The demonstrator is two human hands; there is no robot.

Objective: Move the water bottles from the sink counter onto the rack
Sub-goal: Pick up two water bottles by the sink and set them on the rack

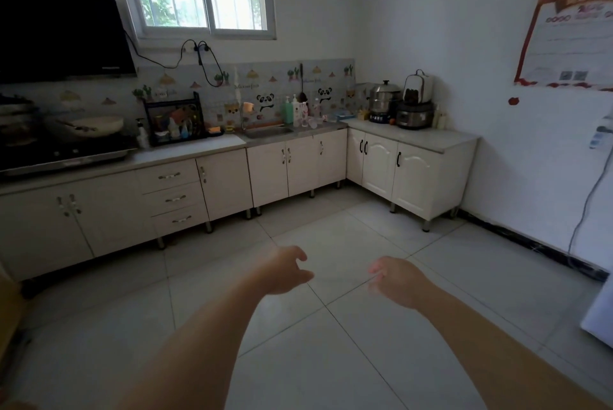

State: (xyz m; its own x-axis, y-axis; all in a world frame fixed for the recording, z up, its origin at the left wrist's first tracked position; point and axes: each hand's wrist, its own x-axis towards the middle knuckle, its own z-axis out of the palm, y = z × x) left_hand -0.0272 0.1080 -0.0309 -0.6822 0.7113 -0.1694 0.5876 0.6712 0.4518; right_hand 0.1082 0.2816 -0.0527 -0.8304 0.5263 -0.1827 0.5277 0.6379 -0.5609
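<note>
We hold our left hand point(285, 272) and right hand point(396, 282) empty over the floor point(331, 343), fingers loose. The bottles point(300, 112), blurry from here, seem crowded at the table's point(414, 136) back edge beside the sink point(265, 132); grabbing one could topple its neighbours, short of the rack point(174, 119).

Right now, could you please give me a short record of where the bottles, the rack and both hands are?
bottles: clustered on the counter right of the sink
rack: black, on the counter left of the sink, already holding items
left hand: empty, over the floor, far from the counter
right hand: empty, blurred, beside the left
task progress: no bottle picked up yet
</note>
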